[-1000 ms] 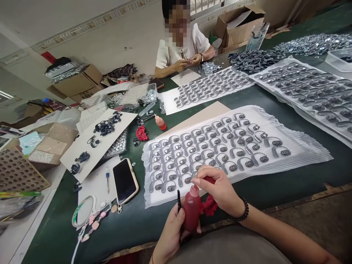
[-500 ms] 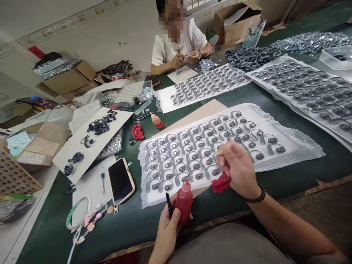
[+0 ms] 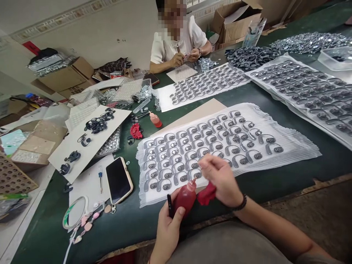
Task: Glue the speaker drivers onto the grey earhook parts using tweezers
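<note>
The L hand [image 3: 168, 233] is wrapped round a red bottle [image 3: 184, 201], w/ a black stick [image 3: 169, 206] tucked b/w thumb & palm. The bottle leans a bit, its thin tip up & to the R. The R hand [image 3: 220, 181] is just past the tip, fingers curled in & close together. It grips a red cloth [image 3: 206, 193] that hangs out below the palm. Can't tell if the fingertips pinch smth small too.

Right behind both hands is a stack of white sheets [image 3: 297, 146] on the green table [image 3: 148, 229]. Rows of gray hooks [image 3: 243, 160] w/ round ends lie on top. A tan board [image 3: 211, 108] pokes out behind the stack.

To the L: a phone [image 3: 119, 180], face up, w/ a blue-top tool [image 3: 100, 179] next to it. Behind the phone, a small bottle [image 3: 156, 120] w/ orange-red stuff stands near a 2nd red cloth [image 3: 136, 131]. Further L, a white card [image 3: 90, 151] has black bits [image 3: 96, 125] on it.

Across the table, another person [image 3: 172, 49] in a white top holds smth tiny in both hands; can't tell what. Far R: a pile of dark hooks [image 3: 251, 57] & a heap of shiny round bits [image 3: 310, 42].
</note>
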### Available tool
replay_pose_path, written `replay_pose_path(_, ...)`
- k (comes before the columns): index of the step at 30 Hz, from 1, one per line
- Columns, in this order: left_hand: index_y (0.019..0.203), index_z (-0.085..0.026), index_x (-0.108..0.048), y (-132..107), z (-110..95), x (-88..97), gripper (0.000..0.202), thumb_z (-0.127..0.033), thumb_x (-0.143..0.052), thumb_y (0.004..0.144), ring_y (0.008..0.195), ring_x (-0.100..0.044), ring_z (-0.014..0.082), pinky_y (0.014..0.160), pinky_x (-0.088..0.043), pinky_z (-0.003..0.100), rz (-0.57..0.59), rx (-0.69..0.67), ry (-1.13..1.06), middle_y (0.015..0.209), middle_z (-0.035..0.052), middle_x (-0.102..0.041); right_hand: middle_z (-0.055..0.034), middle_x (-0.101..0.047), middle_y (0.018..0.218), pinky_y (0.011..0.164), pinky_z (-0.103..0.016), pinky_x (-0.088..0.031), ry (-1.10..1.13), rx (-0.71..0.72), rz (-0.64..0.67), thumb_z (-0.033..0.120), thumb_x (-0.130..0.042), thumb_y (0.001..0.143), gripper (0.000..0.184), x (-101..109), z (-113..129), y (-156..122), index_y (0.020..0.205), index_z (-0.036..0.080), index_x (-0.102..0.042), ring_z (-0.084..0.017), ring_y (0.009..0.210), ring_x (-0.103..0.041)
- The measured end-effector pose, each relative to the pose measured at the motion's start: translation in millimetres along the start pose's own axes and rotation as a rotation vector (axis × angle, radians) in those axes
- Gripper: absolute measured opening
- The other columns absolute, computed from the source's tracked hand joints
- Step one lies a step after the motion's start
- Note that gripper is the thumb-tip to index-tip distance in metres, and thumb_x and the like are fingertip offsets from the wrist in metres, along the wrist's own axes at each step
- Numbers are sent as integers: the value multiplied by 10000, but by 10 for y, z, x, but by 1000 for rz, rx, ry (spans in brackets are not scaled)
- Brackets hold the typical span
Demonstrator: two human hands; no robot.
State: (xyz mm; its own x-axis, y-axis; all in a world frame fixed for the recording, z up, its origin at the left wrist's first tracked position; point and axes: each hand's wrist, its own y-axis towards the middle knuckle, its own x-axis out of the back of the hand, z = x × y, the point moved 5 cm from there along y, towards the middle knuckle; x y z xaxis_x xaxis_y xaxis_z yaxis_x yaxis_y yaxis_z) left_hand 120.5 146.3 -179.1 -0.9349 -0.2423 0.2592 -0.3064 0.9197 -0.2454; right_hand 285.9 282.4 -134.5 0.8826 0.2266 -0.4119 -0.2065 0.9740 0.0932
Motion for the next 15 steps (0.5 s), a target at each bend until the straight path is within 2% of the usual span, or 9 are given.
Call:
replay_pose_path(2, 1106, -156, -617, -17, -29, 58, 477, -466, -597, 745, 1063, -578, 251, 946, -447, 341, -57, -58, 88, 1123, 107, -635, 78, -361, 472, 380, -163, -234, 60, 48, -84, 321, -587, 853, 152, 187, 138, 92, 749, 210, -597, -40, 370, -249)
replay_pose_path(5, 1067, -166, -641, -54, -54, 137, 453, -439, -645, 705, 1020, -600, 259, 908, -470, 341, -139, -127, 171, 1096, 101, -648, 61, -390, 503, 371, -170, -231, 57, 58, -83, 330, -528, 893, 274, 329, 266, 142, 665, 179, -540, -37, 365, -251)
replay_pose_path(7, 1048, -174, -651, -55, -61, 163, 437, -424, -667, 690, 998, -606, 259, 889, -476, 336, -166, -148, 195, 1078, 97, -655, 38, -463, 567, 376, -165, -264, -68, 10, -2, 331, -533, 892, 221, 280, 245, 93, 731, 182, -568, -50, 408, -335)
replay_pose_path(9, 1048, -184, -651, -31, -63, 171, 421, -409, -675, 693, 995, -602, 256, 889, -470, 335, -175, -154, 194, 1071, 91, -656, 11, -546, 680, 439, -169, -360, -220, -27, 115, 327, -571, 867, 142, 153, 165, 0, 934, 206, -603, -78, 521, -461)
replay_pose_path(11, 1055, -192, -649, -17, -79, 170, 417, -400, -680, 694, 1000, -594, 258, 898, -458, 343, -174, -167, 174, 1073, 91, -652, -23, -606, 818, 565, -206, -452, -328, -28, 242, 341, -601, 840, 232, -1, 74, -118, 1038, 220, -609, -126, 683, -558)
replay_pose_path(13, 1061, -203, -648, -62, -112, 154, 420, -409, -681, 697, 993, -588, 257, 900, -450, 349, -162, -185, 142, 1069, 92, -649, -32, -637, 847, 647, -233, -483, -402, 8, 301, 350, -615, 824, 173, -113, 20, -245, 937, 229, -665, -158, 761, -593)
replay_pose_path(15, 1087, -218, -639, -156, -139, 104, 473, -453, -689, 680, 986, -582, 255, 898, -447, 347, -137, -181, 111, 1066, 95, -643, -29, -655, 804, 661, -233, -492, -448, 39, 260, 332, -632, 811, 119, -155, 0, -326, 777, 234, -692, -161, 740, -605)
